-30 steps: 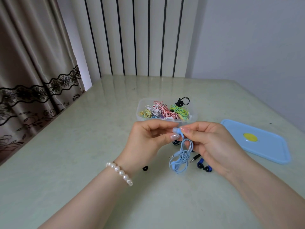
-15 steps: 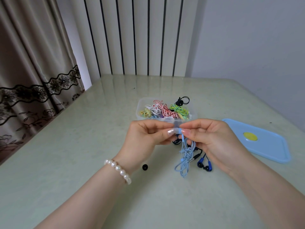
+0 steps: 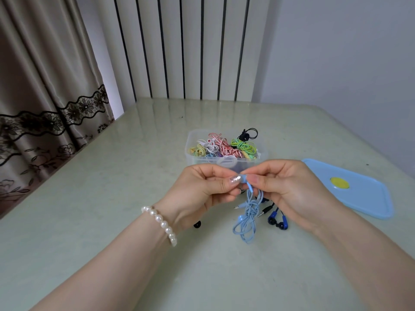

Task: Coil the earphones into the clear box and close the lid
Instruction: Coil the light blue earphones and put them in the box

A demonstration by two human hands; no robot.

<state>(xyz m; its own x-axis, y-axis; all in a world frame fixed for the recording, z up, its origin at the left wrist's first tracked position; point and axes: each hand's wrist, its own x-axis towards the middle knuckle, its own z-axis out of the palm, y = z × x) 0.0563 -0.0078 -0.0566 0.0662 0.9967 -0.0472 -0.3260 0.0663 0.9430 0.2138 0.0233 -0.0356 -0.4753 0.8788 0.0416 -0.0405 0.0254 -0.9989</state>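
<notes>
A tangled light blue earphone (image 3: 248, 217) hangs between my hands above the table. My left hand (image 3: 202, 189) and my right hand (image 3: 289, 187) both pinch its top earbud end, thumbs facing each other. Behind my hands stands the clear box (image 3: 190, 153), open and filled with several coiled earphones in pink, green, yellow and white; a black one sticks out at its far right corner. The blue lid (image 3: 359, 194) with a yellow spot lies flat on the table to the right. Dark blue earphones (image 3: 278, 221) lie on the table under my right hand.
A small black ear tip (image 3: 197, 225) lies on the table by my left wrist. The pale green table (image 3: 89, 221) reaches a striped wall at the back, a curtain (image 3: 45, 97) on the left and a plain wall on the right.
The blue earphone bundle has loosened and hangs longer and straighter below my fingers. Both hands rose slightly and stayed pinched together.
</notes>
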